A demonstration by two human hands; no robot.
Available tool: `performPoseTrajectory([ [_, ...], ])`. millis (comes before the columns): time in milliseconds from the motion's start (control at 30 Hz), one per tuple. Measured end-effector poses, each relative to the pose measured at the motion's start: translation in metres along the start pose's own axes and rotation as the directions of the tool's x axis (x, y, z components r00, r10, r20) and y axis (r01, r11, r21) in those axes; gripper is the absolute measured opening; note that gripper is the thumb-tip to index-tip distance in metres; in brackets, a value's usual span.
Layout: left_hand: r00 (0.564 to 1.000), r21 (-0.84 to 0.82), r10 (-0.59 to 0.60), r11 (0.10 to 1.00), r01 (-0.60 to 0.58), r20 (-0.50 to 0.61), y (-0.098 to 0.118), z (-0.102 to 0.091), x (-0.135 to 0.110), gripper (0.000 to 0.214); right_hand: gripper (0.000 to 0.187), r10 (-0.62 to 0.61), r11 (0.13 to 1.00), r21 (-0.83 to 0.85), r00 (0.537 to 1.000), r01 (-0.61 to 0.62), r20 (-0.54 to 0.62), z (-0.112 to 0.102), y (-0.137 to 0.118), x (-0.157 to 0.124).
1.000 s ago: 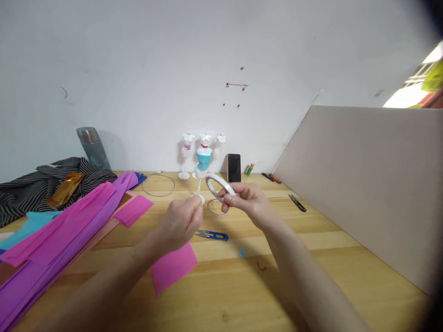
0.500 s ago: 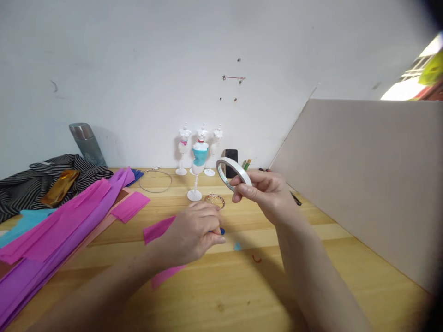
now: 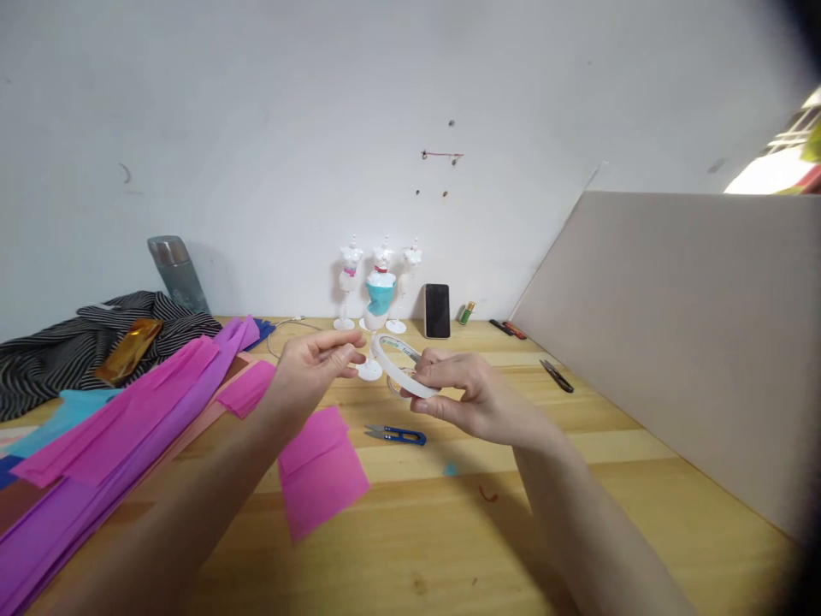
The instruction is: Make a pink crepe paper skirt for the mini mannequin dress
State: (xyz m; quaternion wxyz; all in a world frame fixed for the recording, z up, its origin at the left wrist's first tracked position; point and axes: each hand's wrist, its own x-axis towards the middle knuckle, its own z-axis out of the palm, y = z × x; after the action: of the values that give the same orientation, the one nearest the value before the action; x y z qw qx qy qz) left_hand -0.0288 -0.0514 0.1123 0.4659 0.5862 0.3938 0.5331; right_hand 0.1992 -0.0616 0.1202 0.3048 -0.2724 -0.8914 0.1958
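Right hand (image 3: 478, 400) is wrapped round the tape roll (image 3: 392, 358); left hand (image 3: 313, 364) is half-curled beside it, hold unclear. Tape-peeling is judged underway; steady pull needed.

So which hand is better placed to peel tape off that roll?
Probably the left hand: its fingertips sit right beside the tape roll, while the right hand is busy gripping that roll.

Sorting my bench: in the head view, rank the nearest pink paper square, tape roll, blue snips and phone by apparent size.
1. pink paper square
2. tape roll, held nearer the camera
3. blue snips and phone: alike in look; phone stands farther back, so unranked.
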Motion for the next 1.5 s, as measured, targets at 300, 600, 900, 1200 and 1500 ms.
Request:
performPoseTrajectory([
  [300, 0.972, 0.245, 0.221, 0.941, -0.233, 0.076, -0.013, -0.001, 0.000, 0.021, 0.022, -0.088, 0.996, -0.025, 0.995, 0.089, 0.036, 0.005, 0.005, 0.001],
  [600, 0.746, 0.702, 0.607, 0.404, -0.587, 0.275, -0.007, -0.003, -0.006, 0.021, 0.031, 0.036, 0.974, 0.221, 0.999, -0.042, 0.032, -0.003, 0.015, 0.002],
  [900, 0.934, 0.457, 0.296, 0.815, -0.356, 0.200, 0.005, -0.001, -0.008, 0.012, 0.030, -0.010, 0.969, 0.246, 0.997, -0.008, 0.071, -0.004, 0.018, 0.002],
  [1200, 0.870, 0.165, -0.086, 0.986, 0.006, 0.485, 0.006, -0.011, -0.004, 0.021, 0.021, -0.093, 0.866, 0.500, 0.985, 0.008, 0.146, -0.002, 0.040, 0.002],
  [1500, 0.849, -0.014, -0.129, 0.987, 0.159, 0.513, 0.001, -0.010, -0.001, 0.024, 0.024, -0.071, 0.884, 0.467, 0.980, -0.026, 0.187, -0.003, 0.046, 0.004],
])
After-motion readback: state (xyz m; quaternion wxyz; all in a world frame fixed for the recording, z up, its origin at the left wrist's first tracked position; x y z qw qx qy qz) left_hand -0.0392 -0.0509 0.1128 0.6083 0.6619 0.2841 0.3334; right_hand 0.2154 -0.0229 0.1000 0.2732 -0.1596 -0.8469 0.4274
